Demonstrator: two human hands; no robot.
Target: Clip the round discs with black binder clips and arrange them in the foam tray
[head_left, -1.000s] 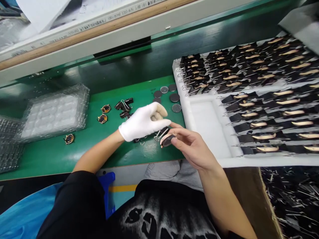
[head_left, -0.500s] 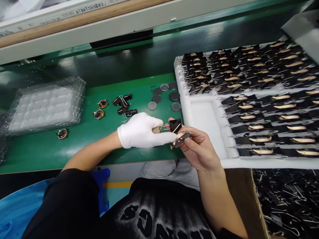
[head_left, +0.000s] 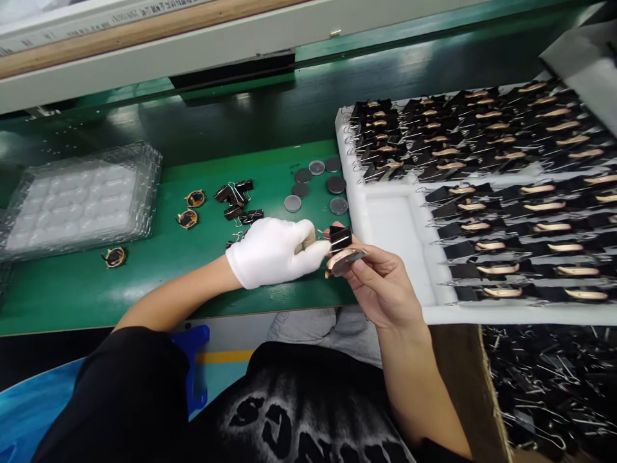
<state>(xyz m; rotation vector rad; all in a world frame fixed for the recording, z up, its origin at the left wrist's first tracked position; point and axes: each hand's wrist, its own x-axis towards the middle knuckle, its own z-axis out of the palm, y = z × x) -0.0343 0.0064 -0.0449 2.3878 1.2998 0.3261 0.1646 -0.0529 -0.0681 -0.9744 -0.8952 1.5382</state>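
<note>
My left hand, in a white glove, has its thumb and forefinger closed about the wire handle end of a black binder clip. My bare right hand grips a round rose-gold watch case with a dark disc face, thumb in front and fingers behind. The clip's jaw sits against the case's far edge; how deep it bites is hidden. Beyond the glove lie several loose binder clips. Further left are small gold-rimmed watch cases with dark insides.
Several round grey and black discs lie left of a white foam tray that holds rows of clipped watch cases. Stacked clear plastic trays stand at the left. A box of binder clips is at lower right.
The clip has turned so its flat back shows beside the watch case. My left thumb has drawn back left from the case, and the fingers sit nearer the handles.
</note>
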